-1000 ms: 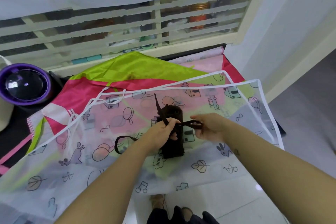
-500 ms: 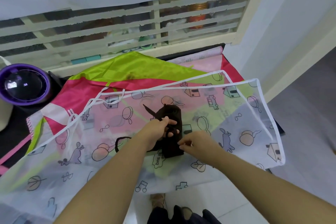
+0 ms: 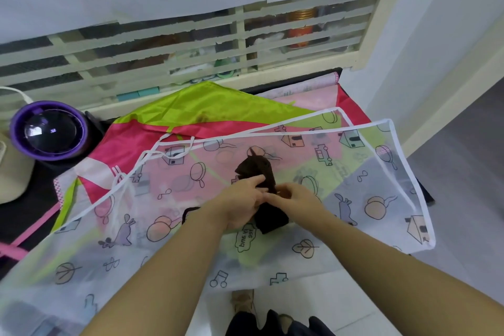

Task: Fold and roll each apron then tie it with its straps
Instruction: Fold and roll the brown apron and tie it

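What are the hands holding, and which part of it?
Both the left hand and the right hand grip the dark rolled apron at its middle; whether they pinch a strap there cannot be told.

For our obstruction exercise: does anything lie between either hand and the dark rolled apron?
Nothing visible does. The left hand and right hand both hold the dark rolled apron directly, on top of the translucent printed apron.

The rolled apron [image 3: 257, 170] is plain black. The sheer white apron [image 3: 395, 185] bears outlined houses, rabbits, leaves and music notes. A third apron [image 3: 212, 101] is hot pink and lime green. The surface [image 3: 38, 213] is black.
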Available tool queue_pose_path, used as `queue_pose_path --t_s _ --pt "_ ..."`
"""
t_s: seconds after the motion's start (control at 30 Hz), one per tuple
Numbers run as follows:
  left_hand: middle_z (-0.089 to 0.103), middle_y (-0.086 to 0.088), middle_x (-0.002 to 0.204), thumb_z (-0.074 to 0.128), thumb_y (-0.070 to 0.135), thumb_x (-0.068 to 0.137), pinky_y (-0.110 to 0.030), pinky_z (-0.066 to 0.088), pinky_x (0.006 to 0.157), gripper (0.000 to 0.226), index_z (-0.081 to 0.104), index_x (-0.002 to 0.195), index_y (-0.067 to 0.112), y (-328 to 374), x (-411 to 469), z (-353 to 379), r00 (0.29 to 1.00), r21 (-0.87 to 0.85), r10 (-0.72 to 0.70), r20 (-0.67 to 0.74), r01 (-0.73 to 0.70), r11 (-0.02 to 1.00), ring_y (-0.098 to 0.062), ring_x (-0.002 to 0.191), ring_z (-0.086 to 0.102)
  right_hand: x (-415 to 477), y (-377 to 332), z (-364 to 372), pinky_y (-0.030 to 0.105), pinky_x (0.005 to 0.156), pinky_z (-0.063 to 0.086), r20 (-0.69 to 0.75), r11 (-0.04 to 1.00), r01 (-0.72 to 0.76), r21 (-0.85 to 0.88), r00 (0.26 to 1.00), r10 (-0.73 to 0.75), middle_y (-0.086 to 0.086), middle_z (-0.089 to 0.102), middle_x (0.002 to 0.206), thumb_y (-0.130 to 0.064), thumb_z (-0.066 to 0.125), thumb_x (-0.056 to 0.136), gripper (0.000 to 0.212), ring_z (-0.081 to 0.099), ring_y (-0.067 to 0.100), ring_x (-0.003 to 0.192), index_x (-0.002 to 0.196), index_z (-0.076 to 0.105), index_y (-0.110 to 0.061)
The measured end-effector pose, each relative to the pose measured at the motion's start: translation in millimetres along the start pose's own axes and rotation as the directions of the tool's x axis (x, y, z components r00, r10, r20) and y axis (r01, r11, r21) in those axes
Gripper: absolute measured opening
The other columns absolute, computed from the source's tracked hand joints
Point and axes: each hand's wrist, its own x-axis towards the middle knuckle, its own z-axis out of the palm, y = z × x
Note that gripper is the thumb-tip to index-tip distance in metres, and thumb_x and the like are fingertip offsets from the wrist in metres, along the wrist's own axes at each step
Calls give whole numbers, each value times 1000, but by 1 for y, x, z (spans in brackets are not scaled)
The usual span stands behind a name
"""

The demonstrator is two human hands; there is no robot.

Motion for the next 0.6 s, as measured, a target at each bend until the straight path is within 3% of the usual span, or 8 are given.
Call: queue_pose_path --t_s 0.07,0.17,0.3,0.43,0.5,0.6 --pt "31 -10 153 39 -7 93 -40 29 116 65 21 151 16 -5 2 1 1000 148 3 1 -3 989 -25 139 32 1 -1 11 23 75 53 -93 998 -20 66 995 26 -2 66 93 -38 62 89 26 64 11 89 104 62 -16" --pt "30 -1 155 37 1 98 -38 26 117 63 13 153 21 -9 0 7 999 335 34 -2 -32 942 -19 141 29 4 -1 12 26 74 54 -199 996 -11 90 980 29 -1 68 82 -24 60 92 10 65 12 81 84 68 -22" --pt "44 -2 146 32 -6 96 -24 35 106 58 30 149 19 -10 -4 11 982 428 130 -137 -59 902 -13 130 45 7 1 10 21 63 48 -161 989 -55 138 984 77 3 67 77 -16 61 92 15 62 13 72 78 67 -18" --pt "63 -7 115 44 -2 94 -8 40 74 38 55 129 9 -3 0 10 930 543 251 -268 -70 837 -9 90 59 12 2 10 20 62 46 -100 973 -65 222 991 89 1 64 73 -12 58 93 14 59 8 67 81 67 -14" --pt "66 -7 112 52 0 91 -13 41 75 31 62 120 9 0 2 8 906 642 329 -268 -87 762 -15 94 61 11 3 10 19 60 44 -68 946 -65 317 994 91 1 61 71 -10 57 93 13 55 8 65 83 66 -12" --pt "64 -2 115 58 5 89 -21 45 88 37 59 124 16 -2 3 7 916 685 315 -247 -65 726 -15 107 58 11 6 11 21 61 41 -44 883 -75 463 993 107 2 55 67 -8 56 94 18 48 10 63 80 66 -13"
